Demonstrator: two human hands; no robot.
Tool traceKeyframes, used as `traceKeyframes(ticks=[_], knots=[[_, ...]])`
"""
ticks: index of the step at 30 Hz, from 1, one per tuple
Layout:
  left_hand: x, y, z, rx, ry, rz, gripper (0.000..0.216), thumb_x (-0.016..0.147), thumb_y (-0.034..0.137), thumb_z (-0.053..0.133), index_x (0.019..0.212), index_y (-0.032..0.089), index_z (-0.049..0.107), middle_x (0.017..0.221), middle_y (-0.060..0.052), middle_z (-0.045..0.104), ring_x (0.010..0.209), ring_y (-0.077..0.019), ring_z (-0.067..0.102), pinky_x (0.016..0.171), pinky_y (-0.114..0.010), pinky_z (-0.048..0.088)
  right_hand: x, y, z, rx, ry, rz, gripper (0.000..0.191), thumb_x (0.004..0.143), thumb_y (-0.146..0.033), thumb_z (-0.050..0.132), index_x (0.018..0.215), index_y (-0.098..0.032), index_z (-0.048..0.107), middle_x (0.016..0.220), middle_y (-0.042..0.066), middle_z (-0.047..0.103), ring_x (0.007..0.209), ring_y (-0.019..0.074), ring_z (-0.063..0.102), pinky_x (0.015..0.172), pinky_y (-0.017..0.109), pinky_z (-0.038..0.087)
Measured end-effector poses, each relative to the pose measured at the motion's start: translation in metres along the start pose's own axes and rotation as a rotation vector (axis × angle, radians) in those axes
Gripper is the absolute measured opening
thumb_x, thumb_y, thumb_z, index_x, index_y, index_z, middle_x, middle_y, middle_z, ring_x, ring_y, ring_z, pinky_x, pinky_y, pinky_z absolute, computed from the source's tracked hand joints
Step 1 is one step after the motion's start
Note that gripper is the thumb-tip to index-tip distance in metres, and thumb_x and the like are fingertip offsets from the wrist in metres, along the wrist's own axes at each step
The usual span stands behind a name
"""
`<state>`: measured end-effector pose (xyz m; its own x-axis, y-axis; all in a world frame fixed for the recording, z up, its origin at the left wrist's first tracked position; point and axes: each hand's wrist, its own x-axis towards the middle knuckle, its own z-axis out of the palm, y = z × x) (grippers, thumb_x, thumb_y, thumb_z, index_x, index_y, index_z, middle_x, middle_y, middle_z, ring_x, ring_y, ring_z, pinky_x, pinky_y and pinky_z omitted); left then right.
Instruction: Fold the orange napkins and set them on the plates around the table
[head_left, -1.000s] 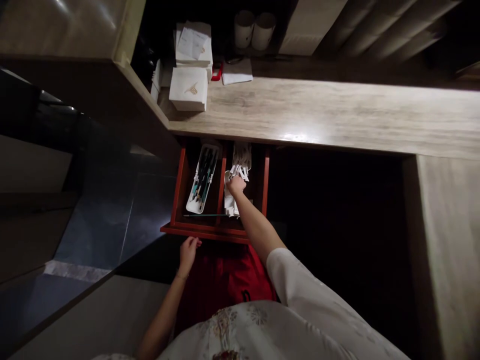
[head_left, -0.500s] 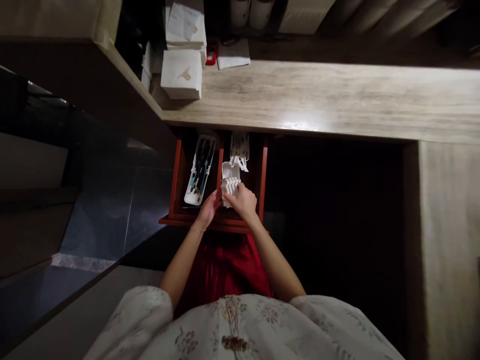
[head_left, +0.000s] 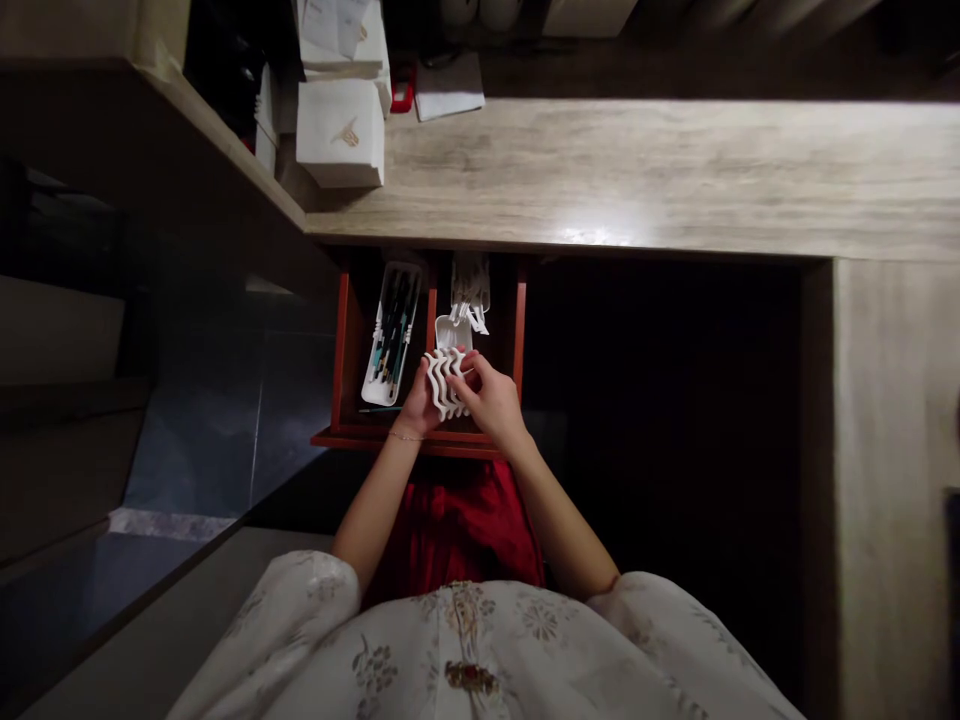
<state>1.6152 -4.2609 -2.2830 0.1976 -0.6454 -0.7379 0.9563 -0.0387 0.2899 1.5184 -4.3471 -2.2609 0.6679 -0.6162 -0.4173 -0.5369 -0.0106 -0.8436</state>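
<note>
Both hands hold a white wavy-ridged piece (head_left: 448, 384) over the front of an open red-brown drawer (head_left: 432, 441). My left hand (head_left: 418, 408) is closed on its left side, a thin bracelet at the wrist. From the right, my right hand (head_left: 489, 400) grips it, thumb across its ridges. Just behind the piece lies a small white tray (head_left: 452, 331). Farther back, white clips or similar white pieces (head_left: 472, 312) fill another container; their exact kind is unclear. In the drawer's left compartment, a long white tray (head_left: 370, 390) holds several dark and teal brushes or pencils.
Above the drawer runs a wood-grain desktop (head_left: 600, 180). White boxes (head_left: 337, 130) are stacked at its left, near a red object (head_left: 403, 88) and a folded white paper (head_left: 450, 90). A raised wooden panel (head_left: 217, 130) stands on the left.
The wavy piece has been turned and tilted so its ridged face shows more fully upward. My left hand now wraps its side. The view has shifted slightly.
</note>
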Motion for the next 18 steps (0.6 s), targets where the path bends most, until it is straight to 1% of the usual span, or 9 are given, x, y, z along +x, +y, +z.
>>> traceKeyframes(ticks=[3, 7, 9, 11, 12, 14, 15, 16, 18], knots=[[0.002, -0.002, -0.003, 0.019, -0.029, 0.004, 0.054, 0.093, 0.052, 0.028, 0.124, 0.015, 0.054, 0.123, -0.011, 0.058, 0.124, -0.0242, 0.047, 0.107, -0.040, 0.034, 0.001, 0.001, 0.005, -0.026, -0.018, 0.016, 0.024, 0.081, -0.043, 0.055, 0.090, -0.020, 0.056, 0.064, -0.002, 0.059, 0.059, 0.0117, 0.054, 0.059, 0.019, 0.036], [0.002, -0.001, -0.010, 0.045, 0.018, 0.012, 0.052, 0.093, 0.050, 0.031, 0.119, 0.013, 0.057, 0.117, -0.011, 0.062, 0.119, -0.0223, 0.051, 0.104, -0.036, 0.039, 0.000, 0.002, 0.014, -0.108, -0.032, 0.022, 0.034, 0.077, -0.047, 0.060, 0.096, -0.020, 0.056, 0.068, 0.000, 0.061, 0.061, 0.0136, 0.055, 0.059, 0.021, 0.036], [0.000, 0.001, -0.016, 0.037, 0.047, 0.038, 0.050, 0.094, 0.048, 0.032, 0.116, 0.012, 0.058, 0.114, -0.011, 0.063, 0.114, -0.0215, 0.055, 0.100, -0.035, 0.043, 0.004, 0.008, 0.011, -0.062, -0.061, -0.005, 0.035, 0.080, -0.048, 0.057, 0.099, -0.019, 0.057, 0.069, 0.001, 0.061, 0.061, 0.0134, 0.055, 0.060, 0.021, 0.037], [-0.003, 0.006, -0.023, 0.015, 0.087, 0.067, 0.048, 0.094, 0.047, 0.032, 0.115, 0.012, 0.059, 0.111, -0.011, 0.064, 0.106, -0.0207, 0.060, 0.095, -0.035, 0.047, 0.010, 0.023, 0.003, 0.016, -0.060, -0.015, 0.035, 0.086, -0.048, 0.048, 0.103, -0.018, 0.056, 0.069, 0.001, 0.061, 0.062, 0.0125, 0.056, 0.061, 0.021, 0.039], [-0.005, 0.009, -0.028, 0.003, 0.111, 0.082, 0.048, 0.094, 0.047, 0.032, 0.115, 0.013, 0.059, 0.109, -0.011, 0.064, 0.102, -0.0202, 0.062, 0.092, -0.035, 0.049, 0.015, 0.034, -0.001, 0.020, -0.040, 0.000, 0.035, 0.088, -0.047, 0.044, 0.104, -0.018, 0.056, 0.070, 0.001, 0.061, 0.063, 0.0123, 0.057, 0.062, 0.020, 0.040], [-0.011, 0.015, -0.037, -0.014, 0.163, 0.120, 0.047, 0.093, 0.049, 0.034, 0.114, 0.016, 0.059, 0.105, -0.009, 0.065, 0.093, -0.0188, 0.064, 0.084, -0.034, 0.052, 0.024, 0.060, -0.007, -0.097, -0.012, 0.067, 0.032, 0.089, -0.043, 0.044, 0.105, -0.018, 0.057, 0.074, 0.002, 0.063, 0.068, 0.0130, 0.058, 0.064, 0.021, 0.041], [-0.013, 0.018, -0.043, -0.021, 0.184, 0.144, 0.047, 0.092, 0.050, 0.034, 0.113, 0.017, 0.059, 0.102, -0.009, 0.066, 0.088, -0.0180, 0.065, 0.081, -0.034, 0.054, 0.028, 0.074, -0.005, -0.200, -0.041, 0.096, 0.029, 0.088, -0.039, 0.047, 0.104, -0.017, 0.058, 0.077, 0.003, 0.064, 0.071, 0.0139, 0.059, 0.066, 0.022, 0.042], [-0.016, 0.020, -0.048, -0.028, 0.196, 0.172, 0.048, 0.092, 0.051, 0.033, 0.113, 0.017, 0.060, 0.099, -0.008, 0.066, 0.084, -0.0171, 0.065, 0.077, -0.033, 0.054, 0.031, 0.087, 0.000, -0.306, -0.105, 0.103, 0.026, 0.087, -0.035, 0.050, 0.102, -0.017, 0.059, 0.082, 0.005, 0.065, 0.075, 0.0150, 0.059, 0.069, 0.022, 0.042], [-0.020, 0.023, -0.057, -0.048, 0.193, 0.212, 0.050, 0.093, 0.050, 0.028, 0.114, 0.017, 0.060, 0.094, -0.007, 0.066, 0.079, -0.0154, 0.064, 0.071, -0.030, 0.055, 0.034, 0.107, 0.020, -0.473, -0.272, 0.066, 0.024, 0.084, -0.027, 0.053, 0.103, -0.015, 0.061, 0.094, 0.008, 0.065, 0.087, 0.0176, 0.060, 0.077, 0.024, 0.043]])
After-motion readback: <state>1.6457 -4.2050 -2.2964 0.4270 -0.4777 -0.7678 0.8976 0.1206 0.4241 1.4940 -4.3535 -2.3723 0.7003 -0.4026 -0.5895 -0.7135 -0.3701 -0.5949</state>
